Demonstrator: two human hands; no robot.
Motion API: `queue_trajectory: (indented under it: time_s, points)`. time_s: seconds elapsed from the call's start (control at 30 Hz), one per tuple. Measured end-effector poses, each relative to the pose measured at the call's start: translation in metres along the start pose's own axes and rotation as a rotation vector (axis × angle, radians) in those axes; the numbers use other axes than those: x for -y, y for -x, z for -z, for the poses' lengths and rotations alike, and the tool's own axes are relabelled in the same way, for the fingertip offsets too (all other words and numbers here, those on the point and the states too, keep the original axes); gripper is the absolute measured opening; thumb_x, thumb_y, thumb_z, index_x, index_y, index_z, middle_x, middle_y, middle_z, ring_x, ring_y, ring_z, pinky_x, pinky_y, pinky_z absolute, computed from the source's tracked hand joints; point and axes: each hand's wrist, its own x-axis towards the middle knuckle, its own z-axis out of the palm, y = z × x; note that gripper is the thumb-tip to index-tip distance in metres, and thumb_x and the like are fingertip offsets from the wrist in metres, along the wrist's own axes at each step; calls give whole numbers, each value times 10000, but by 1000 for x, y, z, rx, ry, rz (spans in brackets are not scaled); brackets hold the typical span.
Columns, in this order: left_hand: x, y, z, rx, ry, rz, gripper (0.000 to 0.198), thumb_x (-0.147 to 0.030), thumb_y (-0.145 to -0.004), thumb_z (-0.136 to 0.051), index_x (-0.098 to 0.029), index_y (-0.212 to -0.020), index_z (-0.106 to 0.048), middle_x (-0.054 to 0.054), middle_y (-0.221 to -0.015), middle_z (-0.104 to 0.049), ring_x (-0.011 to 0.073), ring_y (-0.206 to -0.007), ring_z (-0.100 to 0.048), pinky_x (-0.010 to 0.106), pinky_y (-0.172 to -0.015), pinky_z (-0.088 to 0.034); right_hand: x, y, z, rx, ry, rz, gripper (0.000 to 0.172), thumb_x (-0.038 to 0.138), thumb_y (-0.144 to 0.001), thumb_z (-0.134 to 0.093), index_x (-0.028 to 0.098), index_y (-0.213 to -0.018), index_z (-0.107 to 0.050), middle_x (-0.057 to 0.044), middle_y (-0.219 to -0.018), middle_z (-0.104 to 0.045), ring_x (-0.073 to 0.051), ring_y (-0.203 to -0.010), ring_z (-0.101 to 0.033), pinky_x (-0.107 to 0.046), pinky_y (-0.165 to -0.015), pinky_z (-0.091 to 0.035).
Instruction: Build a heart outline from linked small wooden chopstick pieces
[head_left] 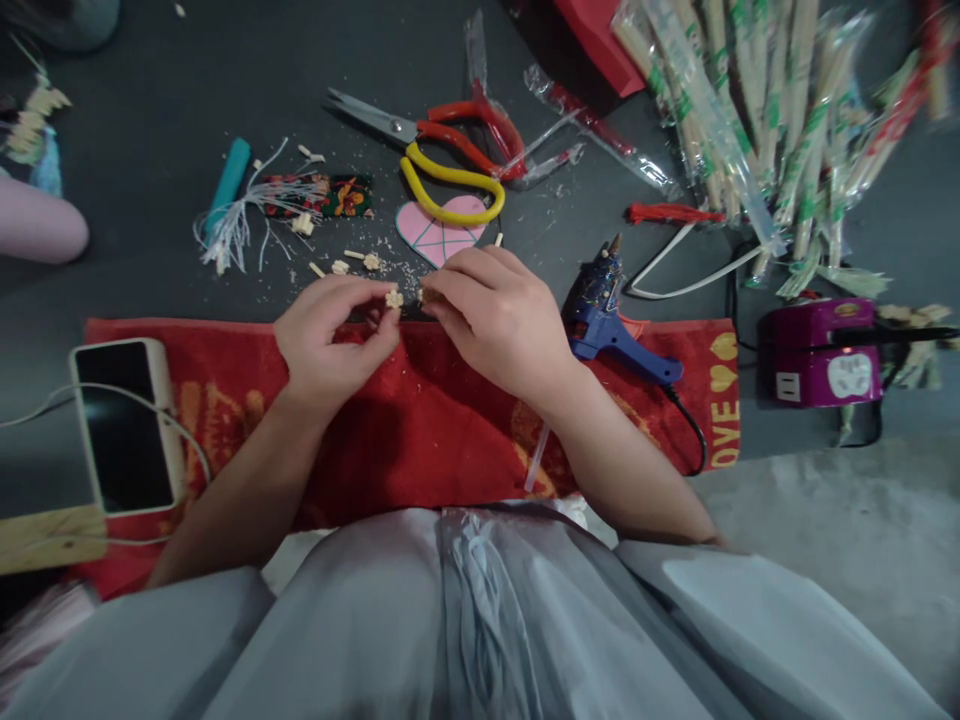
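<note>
One small pale piece [394, 299], left of centre in the frame, is pinched between thumb and finger of the left hand [319, 335]. Just right of it, the right hand [504, 318] has bent fingers; whether they grip anything cannot be told. Right of centre lies a blue glue gun [595, 322]. Handling the piece seems the step in hand; the next move likely calls for steady fingertips.

To the right of the right hand [506, 312], at the end of the red towel [420, 430], yellow letters [724, 432] turned sideways read "OVE", with two yellow hearts [724, 362] beside them. Farther right, the purple box [810, 318] bears white labels [850, 376] too blurred to read. Beyond the hand, the green print on the clear wrappers [817, 125] is illegible.
</note>
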Motion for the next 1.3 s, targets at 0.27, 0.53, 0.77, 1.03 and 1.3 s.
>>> queue_trajectory:
  time_s: [0.27,0.53,0.77,1.03,1.3]
  points:
    - [-1,-2,0,22,65,-80,131,-323,-907,-694,-309,-1026,-745,-35,-847,-762,128,-649,-674,283,-614,-578,1,1,-1,32,-7,17,343,191,-1052,-396,172,-993,-733,-91,-994,-709,-218,-931,-595,-373,-865,-500]
    - [-2,-2,-1,12,73,-119,140,-286,-917,-705,-281,-1044,-763,-18,-876,-779,123,-690,-705,248,-652,-583,-1,1,-2,25,7,50,313,186,-1049,-423,179,-1006,-732,-78,-987,-709,-210,-929,-589,-363,-863,-500]
    - [-1,1,0,39,89,-94,203,-225,-901,-733,-298,-1084,-783,7,-958,-798,158,-836,-754,253,-776,-604,-1,0,-1,23,24,60,324,177,-1048,-425,161,-1000,-745,-89,-982,-718,-221,-926,-599,-362,-840,-506]
    - [0,2,2,86,177,-16,254,-210,-879,-762,-329,-1101,-792,6,-979,-798,185,-880,-755,291,-841,-595,-3,-1,1,48,35,80,332,179,-1052,-419,149,-997,-745,-83,-980,-722,-219,-928,-598,-359,-857,-513]
    - [-1,2,3,107,292,108,190,-252,-875,-786,-338,-1044,-802,-2,-967,-790,184,-913,-741,301,-885,-572,-2,-1,0,22,28,82,334,170,-1050,-414,162,-965,-737,-77,-968,-722,-214,-911,-601,-359,-848,-518]
